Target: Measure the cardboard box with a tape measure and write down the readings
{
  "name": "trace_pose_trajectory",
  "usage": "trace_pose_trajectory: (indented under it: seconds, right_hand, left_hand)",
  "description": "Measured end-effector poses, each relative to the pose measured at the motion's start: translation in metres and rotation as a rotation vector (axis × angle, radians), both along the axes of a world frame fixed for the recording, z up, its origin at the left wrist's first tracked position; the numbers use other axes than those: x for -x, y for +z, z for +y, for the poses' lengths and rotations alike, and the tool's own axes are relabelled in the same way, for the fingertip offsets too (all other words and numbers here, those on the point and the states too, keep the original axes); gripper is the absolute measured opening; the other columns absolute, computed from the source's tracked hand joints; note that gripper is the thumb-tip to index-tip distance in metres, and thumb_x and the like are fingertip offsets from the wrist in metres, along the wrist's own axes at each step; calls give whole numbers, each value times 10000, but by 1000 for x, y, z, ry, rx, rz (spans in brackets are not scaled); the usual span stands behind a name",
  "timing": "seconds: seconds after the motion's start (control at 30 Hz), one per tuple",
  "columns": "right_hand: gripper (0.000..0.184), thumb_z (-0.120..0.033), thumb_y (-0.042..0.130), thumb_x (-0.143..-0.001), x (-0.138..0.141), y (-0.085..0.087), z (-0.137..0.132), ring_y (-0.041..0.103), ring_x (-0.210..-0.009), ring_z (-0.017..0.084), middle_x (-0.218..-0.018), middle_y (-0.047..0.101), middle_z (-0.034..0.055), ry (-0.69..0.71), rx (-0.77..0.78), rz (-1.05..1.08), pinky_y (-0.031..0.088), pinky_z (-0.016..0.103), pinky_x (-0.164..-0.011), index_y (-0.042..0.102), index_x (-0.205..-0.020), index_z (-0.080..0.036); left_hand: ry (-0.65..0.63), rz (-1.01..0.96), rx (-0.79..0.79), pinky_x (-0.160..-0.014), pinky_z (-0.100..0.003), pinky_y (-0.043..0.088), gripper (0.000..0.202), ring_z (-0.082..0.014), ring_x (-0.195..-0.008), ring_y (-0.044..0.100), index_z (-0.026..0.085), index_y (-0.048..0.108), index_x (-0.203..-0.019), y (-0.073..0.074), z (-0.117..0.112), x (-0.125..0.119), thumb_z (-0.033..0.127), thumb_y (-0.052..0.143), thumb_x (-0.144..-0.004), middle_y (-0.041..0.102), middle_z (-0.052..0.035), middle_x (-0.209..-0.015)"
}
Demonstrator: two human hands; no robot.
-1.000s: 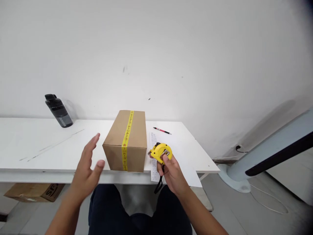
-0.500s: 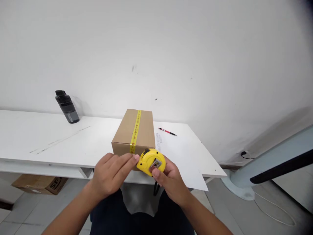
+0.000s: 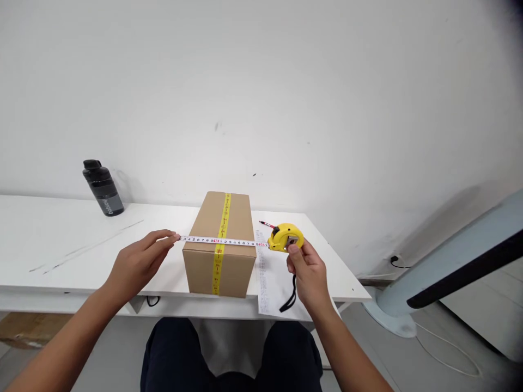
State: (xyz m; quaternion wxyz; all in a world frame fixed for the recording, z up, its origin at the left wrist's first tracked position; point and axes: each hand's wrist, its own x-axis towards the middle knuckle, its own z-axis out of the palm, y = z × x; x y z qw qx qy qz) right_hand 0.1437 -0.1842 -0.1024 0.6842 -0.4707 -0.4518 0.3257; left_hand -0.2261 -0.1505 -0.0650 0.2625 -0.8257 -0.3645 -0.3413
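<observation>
A brown cardboard box sealed with yellow tape stands on the white table. My right hand grips a yellow tape measure just right of the box's top. Its white blade stretches leftward across the front top edge of the box. My left hand pinches the blade's end just left of the box. A black wrist strap hangs from the tape measure.
A dark water bottle stands at the back left by the wall. A printed sheet of paper lies right of the box, with a red pen behind it. Another cardboard box sits on the floor at left. A fan base stands at right.
My hands met at the tape measure in front of the box, then drew apart. The blade is now pulled out across the box top, left hand to the left, right hand to the right.
</observation>
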Motion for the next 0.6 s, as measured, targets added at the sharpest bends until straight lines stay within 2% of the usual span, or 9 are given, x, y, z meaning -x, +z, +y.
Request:
trace_pose_trajectory:
  seconds: [0.1,0.17,0.23,0.3,0.37,0.47,0.6]
  right_hand:
    - [515,-587,657,-878,10,-2,-2,435,-558,124,-713,549,-30,4,-18,-105,419,266,-518,675,-1238,-219]
    - [531,-570,638,-896,18,-1,-3,551,-646,162,-763,616,-6,9,-47,-160,496,295,-599,653,-1297,-222]
    - [526,-553,622,-915,22,-1,-3,662,-847,216,-905,703,35,19,-74,-181,558,340,-751,639,-1325,-223]
    - [510,-542,616,-926,22,-2,-2,682,-1042,252,-1081,743,68,32,-92,-179,561,382,-897,640,-1325,-225]
    - [504,-533,619,-932,20,-5,-2,673,-1138,263,-1208,740,80,39,-102,-184,540,408,-985,636,-1334,-229]
    - [512,-514,608,-950,16,-8,-1,678,-1165,259,-1271,733,77,53,-113,-217,532,421,-1024,603,-1385,-243]
    - [499,-490,593,-970,17,-7,-1,674,-1190,258,-1377,683,83,69,-133,-246,549,411,-1013,589,-1405,-246]
  left_hand:
    - [-6,70,13,-635,-246,508,421,-165,-858,729,273,586,-1320,2,-9,-5,115,458,-951,724,-45,-1227]
    - [-35,111,36,-655,-257,523,490,-175,-894,728,260,548,-1364,6,-13,-12,72,433,-926,708,-59,-1252]
    - [-55,126,46,-622,-259,517,535,-173,-861,722,238,518,-1390,7,-15,-20,37,413,-905,702,-72,-1245]
    - [-59,114,26,-562,-257,490,561,-165,-777,704,225,499,-1405,6,-16,-26,20,403,-891,704,-79,-1208]
    - [-56,97,6,-534,-258,473,574,-165,-744,691,224,490,-1416,4,-17,-29,19,409,-887,702,-80,-1182]
    - [-56,81,33,-540,-259,475,564,-160,-726,679,232,483,-1436,0,-19,-30,55,451,-901,693,-80,-1194]
    - [-10,83,39,-520,-273,461,446,-155,-676,662,209,529,-1394,0,-17,-29,178,541,-949,700,-85,-1168]
